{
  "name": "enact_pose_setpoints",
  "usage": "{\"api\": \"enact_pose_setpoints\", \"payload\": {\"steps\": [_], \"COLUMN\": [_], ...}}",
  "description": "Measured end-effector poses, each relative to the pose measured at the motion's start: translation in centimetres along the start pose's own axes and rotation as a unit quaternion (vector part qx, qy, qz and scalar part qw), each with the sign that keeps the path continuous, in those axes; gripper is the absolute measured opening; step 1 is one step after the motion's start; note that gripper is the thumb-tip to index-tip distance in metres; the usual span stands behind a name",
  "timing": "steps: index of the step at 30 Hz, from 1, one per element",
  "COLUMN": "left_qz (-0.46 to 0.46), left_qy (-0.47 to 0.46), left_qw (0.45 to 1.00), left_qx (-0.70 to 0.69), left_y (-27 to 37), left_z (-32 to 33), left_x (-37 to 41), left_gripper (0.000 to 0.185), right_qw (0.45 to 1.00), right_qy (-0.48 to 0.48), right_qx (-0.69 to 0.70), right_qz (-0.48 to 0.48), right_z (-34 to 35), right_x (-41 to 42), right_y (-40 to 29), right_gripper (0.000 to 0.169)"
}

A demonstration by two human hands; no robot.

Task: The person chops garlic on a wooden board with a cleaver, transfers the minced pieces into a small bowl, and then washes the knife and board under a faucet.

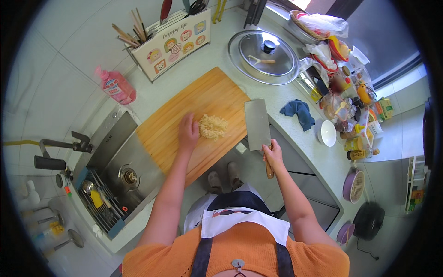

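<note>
A small heap of finely chopped pale food [213, 127], like minced garlic, lies on a wooden cutting board [193, 100]. Close against the heap's left side is my left hand [188, 131], slightly blurred, low over the board with nothing held in it. The wooden handle of a cleaver [258, 123] is gripped in my right hand [273, 154]. Its broad steel blade points away from me, beside the board's right edge and partly in front of the counter edge. Whether the blade touches the board, I cannot tell.
The board's left end overlaps a steel sink [114, 166]. Behind stand a pink soap bottle [117, 86] and a knife holder [173, 43]. To the right are a lidded pan [266, 55], a blue cloth [299, 113], a white bowl [326, 133] and several condiment bottles [353, 143].
</note>
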State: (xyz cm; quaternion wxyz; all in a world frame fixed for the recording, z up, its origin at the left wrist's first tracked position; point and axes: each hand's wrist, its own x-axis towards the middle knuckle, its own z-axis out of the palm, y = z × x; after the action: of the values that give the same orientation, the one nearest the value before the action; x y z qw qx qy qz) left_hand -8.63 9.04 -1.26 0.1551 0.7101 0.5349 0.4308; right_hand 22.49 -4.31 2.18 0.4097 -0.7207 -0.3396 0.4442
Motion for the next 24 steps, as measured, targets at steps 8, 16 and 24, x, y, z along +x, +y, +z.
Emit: {"api": "enact_pose_setpoints", "payload": {"steps": [8,16,24], "left_qz": [0.017,-0.020,-0.041], "left_qy": [-0.012,0.043,0.057], "left_qw": [0.998,0.999,0.996], "left_qx": [0.056,0.018,-0.051], "left_y": [1.2,4.4,6.9], "left_z": [1.9,2.9,1.5], "left_x": [0.1,0.8,1.0], "left_gripper": [0.048,0.057,0.051], "right_qw": [0.999,0.995,0.993], "right_qy": [-0.032,-0.079,-0.117], "right_qx": [-0.032,-0.063,0.026], "right_qz": [0.004,-0.023,0.009], "right_z": [6.9,15.6,14.5], "right_x": [-1.7,-4.0,-4.3], "right_y": [-1.1,-4.3,-4.1], "right_gripper": [0.020,0.018,0.023]}}
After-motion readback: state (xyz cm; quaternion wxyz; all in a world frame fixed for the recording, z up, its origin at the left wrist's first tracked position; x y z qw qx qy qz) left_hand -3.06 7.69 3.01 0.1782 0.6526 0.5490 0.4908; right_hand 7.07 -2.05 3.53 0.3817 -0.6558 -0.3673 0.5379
